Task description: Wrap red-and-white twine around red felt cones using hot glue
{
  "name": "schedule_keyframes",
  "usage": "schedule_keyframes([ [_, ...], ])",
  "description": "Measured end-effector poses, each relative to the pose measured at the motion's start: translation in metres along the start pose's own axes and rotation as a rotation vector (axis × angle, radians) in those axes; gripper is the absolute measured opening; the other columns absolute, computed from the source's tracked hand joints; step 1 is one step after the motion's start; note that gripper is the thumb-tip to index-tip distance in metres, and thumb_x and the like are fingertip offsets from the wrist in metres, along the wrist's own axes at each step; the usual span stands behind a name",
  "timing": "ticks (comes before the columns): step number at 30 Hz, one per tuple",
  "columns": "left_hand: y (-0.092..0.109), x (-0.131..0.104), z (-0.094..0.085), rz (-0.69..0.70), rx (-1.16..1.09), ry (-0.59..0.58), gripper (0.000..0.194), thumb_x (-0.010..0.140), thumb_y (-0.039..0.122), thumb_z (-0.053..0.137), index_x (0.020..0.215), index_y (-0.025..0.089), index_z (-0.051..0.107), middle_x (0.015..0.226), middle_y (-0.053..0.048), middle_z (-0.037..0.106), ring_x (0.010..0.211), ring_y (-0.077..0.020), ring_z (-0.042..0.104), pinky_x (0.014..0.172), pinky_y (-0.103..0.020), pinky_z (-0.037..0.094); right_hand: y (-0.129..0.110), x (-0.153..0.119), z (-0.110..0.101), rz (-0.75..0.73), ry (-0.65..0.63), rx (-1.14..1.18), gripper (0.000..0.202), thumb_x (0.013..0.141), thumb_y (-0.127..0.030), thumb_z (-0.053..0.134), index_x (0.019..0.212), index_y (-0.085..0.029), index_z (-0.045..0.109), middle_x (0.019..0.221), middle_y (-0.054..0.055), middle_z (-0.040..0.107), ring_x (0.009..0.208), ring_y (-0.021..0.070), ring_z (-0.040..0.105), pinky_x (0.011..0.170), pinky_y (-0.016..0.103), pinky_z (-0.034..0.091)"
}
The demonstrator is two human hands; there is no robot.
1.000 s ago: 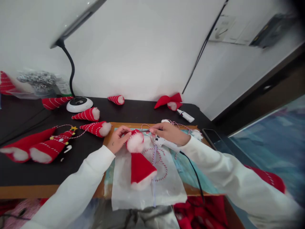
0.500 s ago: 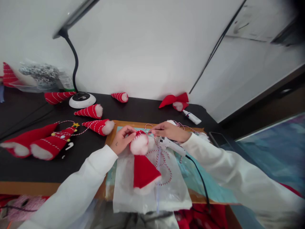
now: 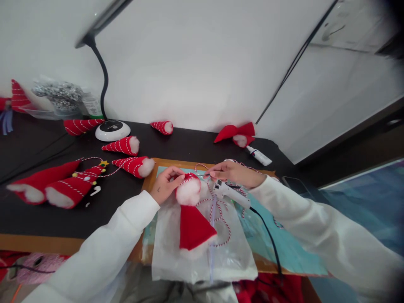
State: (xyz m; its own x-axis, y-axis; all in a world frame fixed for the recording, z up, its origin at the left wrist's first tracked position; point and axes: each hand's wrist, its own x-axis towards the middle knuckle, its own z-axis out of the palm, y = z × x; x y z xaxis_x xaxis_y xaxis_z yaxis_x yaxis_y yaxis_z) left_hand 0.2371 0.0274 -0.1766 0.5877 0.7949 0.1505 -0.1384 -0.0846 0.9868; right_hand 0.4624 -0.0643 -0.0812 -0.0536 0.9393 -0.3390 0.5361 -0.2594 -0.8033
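Red cone (image 3: pixel 188 191) sits just right of the left hand (image 3: pixel 166 185), its white stuffed end facing the tabletop's front edge and a red-and-white cord crossing its red upper part. The left thumb and fingers close on the cone's left upper side, in contact with the cord there. On the other side, the right hand (image 3: pixel 240 173) is just beside the cone rather than around it: its thumb and fingertips come together on a slender item (image 3: pixel 206 174), too blurred to identify, that runs leftward to the cone's top.

The left forearm rises from the front left, the back of the hand partly turned up and the fingers bent inward. The right forearm slants in from the front right, palm down, above the white glue gun (image 3: pixel 232 194).

Directly in front of the cone, a plain red cone (image 3: pixel 195 229) rests on the plastic sheet (image 3: pixel 233 256), its fluffy end toward the sheet's front edge. Beneath is the brown board (image 3: pixel 166 162), at the tabletop's (image 3: pixel 195 147) front edge. A white bottle (image 3: pixel 259 156) lies near the tabletop's back right corner.
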Motion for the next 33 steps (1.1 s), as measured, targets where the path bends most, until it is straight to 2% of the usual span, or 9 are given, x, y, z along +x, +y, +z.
schedule_keyframes([
  [9,-0.0002,-0.0001,-0.0007,0.014,0.028,-0.011,0.023,0.077,0.039,0.074,0.084,0.019,0.064,0.084,-0.003,0.069,0.08,-0.0172,0.063,0.074,-0.029,0.048,-0.0021,0.0043,0.0026,-0.006,-0.035,0.016,0.065,0.068,-0.074,0.068,0.087,-0.012,0.072,0.062,-0.005,0.046,0.058,0.0089,0.031,0.057,0.028,0.021],
  [18,-0.002,-0.0004,0.0011,0.01,0.023,-0.005,0.021,0.077,0.036,0.073,0.082,0.018,0.064,0.083,-0.003,0.068,0.077,-0.0155,0.061,0.071,-0.028,0.045,-0.008,-0.0009,0.0028,0.018,-0.05,0.01,0.054,0.068,-0.069,0.071,0.067,-0.016,0.062,0.058,-0.006,0.04,0.056,0.0081,0.028,0.055,0.029,0.02],
  [23,-0.0021,-0.0002,0.0014,0.003,0.017,0.012,0.023,0.077,0.038,0.074,0.083,0.018,0.064,0.082,-0.003,0.068,0.076,-0.0156,0.061,0.07,-0.028,0.046,-0.0045,0.0005,-0.0013,0.028,-0.03,0.028,0.058,0.069,-0.072,0.068,0.07,-0.015,0.065,0.059,-0.005,0.045,0.055,0.0084,0.029,0.055,0.029,0.02],
  [33,-0.0037,0.0002,0.0026,0.027,0.028,0.0,0.023,0.079,0.04,0.072,0.082,0.019,0.063,0.082,-0.002,0.068,0.077,-0.0159,0.061,0.071,-0.028,0.047,-0.0045,0.0026,0.0039,0.008,-0.077,0.044,0.054,0.071,-0.069,0.069,0.06,-0.02,0.049,0.057,-0.007,0.038,0.055,0.0086,0.026,0.056,0.03,0.018],
])
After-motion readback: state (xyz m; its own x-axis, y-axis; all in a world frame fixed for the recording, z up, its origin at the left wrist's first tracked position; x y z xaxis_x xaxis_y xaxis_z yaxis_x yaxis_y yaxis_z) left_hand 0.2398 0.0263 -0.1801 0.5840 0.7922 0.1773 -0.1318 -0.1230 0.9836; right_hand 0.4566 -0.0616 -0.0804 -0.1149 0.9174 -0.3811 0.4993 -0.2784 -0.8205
